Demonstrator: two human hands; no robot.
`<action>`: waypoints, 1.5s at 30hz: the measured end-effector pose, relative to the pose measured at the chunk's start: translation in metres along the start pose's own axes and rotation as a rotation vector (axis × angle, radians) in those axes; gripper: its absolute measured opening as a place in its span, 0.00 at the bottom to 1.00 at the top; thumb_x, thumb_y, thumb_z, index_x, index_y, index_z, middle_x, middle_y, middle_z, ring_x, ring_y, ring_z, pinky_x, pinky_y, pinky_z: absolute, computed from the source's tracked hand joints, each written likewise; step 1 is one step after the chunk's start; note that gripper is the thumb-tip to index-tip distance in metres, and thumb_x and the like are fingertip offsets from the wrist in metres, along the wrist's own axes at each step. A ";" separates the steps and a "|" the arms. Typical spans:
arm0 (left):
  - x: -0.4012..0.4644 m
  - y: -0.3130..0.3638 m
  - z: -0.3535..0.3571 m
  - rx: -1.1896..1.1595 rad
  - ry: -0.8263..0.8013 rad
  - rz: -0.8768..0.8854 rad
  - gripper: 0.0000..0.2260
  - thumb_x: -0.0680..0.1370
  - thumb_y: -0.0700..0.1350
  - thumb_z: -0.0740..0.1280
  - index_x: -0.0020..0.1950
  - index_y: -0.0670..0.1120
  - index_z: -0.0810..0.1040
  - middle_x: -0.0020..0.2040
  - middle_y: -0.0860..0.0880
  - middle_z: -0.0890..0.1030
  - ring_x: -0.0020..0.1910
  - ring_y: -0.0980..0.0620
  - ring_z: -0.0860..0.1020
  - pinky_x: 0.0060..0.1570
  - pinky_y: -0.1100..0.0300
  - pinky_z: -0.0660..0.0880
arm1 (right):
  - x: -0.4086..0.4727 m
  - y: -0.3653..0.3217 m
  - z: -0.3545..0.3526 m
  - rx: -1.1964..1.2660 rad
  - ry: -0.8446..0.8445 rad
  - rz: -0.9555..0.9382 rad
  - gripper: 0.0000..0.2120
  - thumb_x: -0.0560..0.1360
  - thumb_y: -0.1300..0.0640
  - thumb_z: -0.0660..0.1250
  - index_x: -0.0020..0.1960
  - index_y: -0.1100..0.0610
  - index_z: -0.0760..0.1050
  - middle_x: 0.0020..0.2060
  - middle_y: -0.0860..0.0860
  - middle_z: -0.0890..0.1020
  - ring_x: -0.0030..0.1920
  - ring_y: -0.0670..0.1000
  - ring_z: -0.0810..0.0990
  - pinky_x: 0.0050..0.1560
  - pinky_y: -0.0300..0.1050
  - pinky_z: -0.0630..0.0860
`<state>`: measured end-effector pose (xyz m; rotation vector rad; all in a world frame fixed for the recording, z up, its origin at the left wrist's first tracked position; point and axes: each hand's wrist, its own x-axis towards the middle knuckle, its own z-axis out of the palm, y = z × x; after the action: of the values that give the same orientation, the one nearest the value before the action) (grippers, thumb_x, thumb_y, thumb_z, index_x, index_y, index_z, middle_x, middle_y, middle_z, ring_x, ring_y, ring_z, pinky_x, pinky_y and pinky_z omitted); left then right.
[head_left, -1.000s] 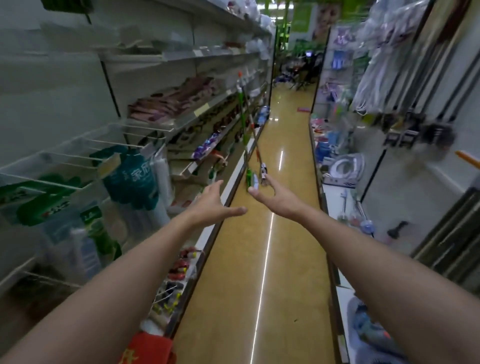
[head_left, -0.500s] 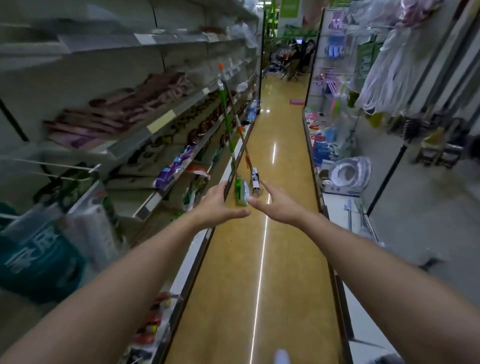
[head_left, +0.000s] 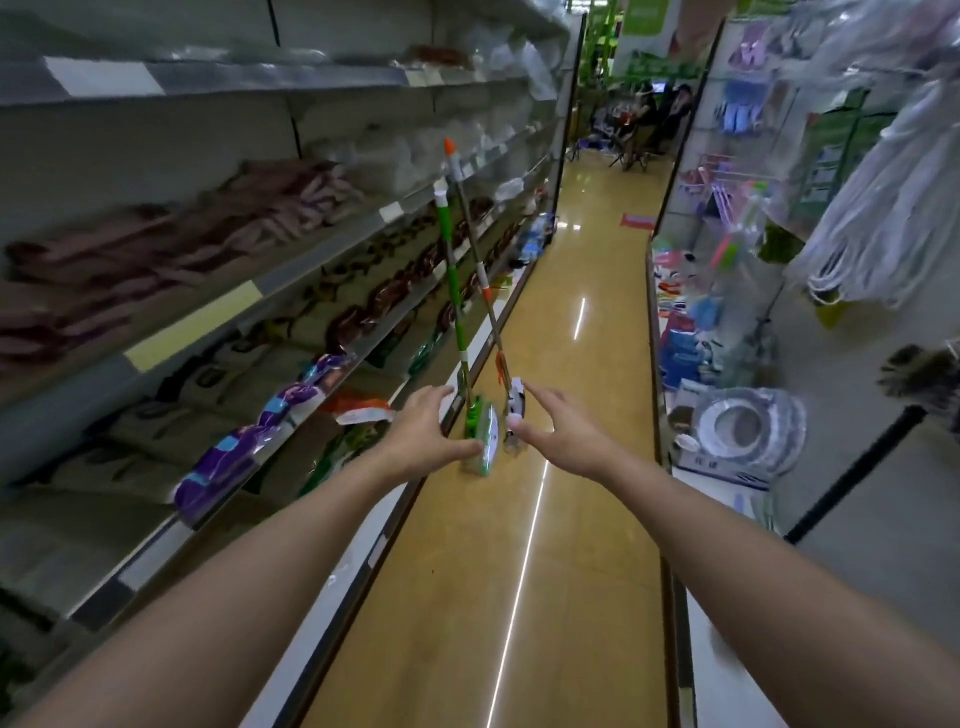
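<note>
Work in hand: both arms reach down the aisle toward two mops propped against the left shelf (head_left: 311, 244).
Green mop (head_left: 455, 296): stands on the floor (head_left: 519, 597) at the shelf's foot. Its head is at the bottom and its handle leans up and slightly left onto the shelf edge.
Orange mop (head_left: 477, 262): just right of the green one, with its head on the floor too. Its shaft leans further left, so it crosses behind the green handle near the top.
Long axis: both shafts run close to upright, tipped toward the shelf and away from the person.
Left hand (head_left: 431, 434): released, fingers spread and holding nothing. The thumb lies across the green mop's head in this view.
Right hand (head_left: 558, 436): released too, fingers straight. The fingertips sit level with the orange mop's head.
Contact: I cannot tell whether either hand touches a mop; they may only overlap in the view, with the mops further off.
Direction: the mops lie straight ahead, between the two hands, with the green one on the left hand's side and the orange one on the right's.
Nearer hand: about equal, each hand lined up with its own mop.
Next move, as I judge it: the hands must rise from the heads to the shafts and close round them. Lifting one mop alone could tip the other where they cross.
</note>
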<state>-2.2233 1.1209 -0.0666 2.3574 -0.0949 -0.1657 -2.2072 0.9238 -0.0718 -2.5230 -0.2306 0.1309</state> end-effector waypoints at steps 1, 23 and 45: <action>0.024 0.001 0.003 -0.011 0.018 -0.006 0.41 0.70 0.54 0.73 0.77 0.52 0.54 0.77 0.48 0.54 0.75 0.46 0.58 0.71 0.44 0.63 | 0.022 0.009 -0.003 0.003 0.003 0.001 0.34 0.76 0.36 0.59 0.77 0.44 0.54 0.75 0.52 0.60 0.75 0.53 0.60 0.71 0.56 0.63; 0.534 0.036 -0.021 -0.285 0.136 -0.102 0.44 0.68 0.58 0.73 0.76 0.54 0.52 0.76 0.46 0.58 0.74 0.45 0.61 0.69 0.46 0.64 | 0.534 0.115 -0.106 -0.115 -0.133 -0.189 0.34 0.78 0.39 0.58 0.78 0.49 0.49 0.74 0.54 0.65 0.69 0.55 0.69 0.64 0.49 0.68; 0.895 0.017 -0.016 -0.391 0.425 -0.400 0.46 0.70 0.51 0.75 0.77 0.56 0.45 0.77 0.47 0.57 0.73 0.45 0.62 0.68 0.47 0.67 | 0.942 0.158 -0.141 -0.068 -0.360 -0.511 0.36 0.78 0.42 0.61 0.78 0.48 0.46 0.69 0.58 0.71 0.66 0.57 0.72 0.59 0.49 0.71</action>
<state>-1.3357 1.0147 -0.1247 1.9467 0.5665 0.1192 -1.2422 0.9006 -0.0867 -2.4038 -1.0232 0.3735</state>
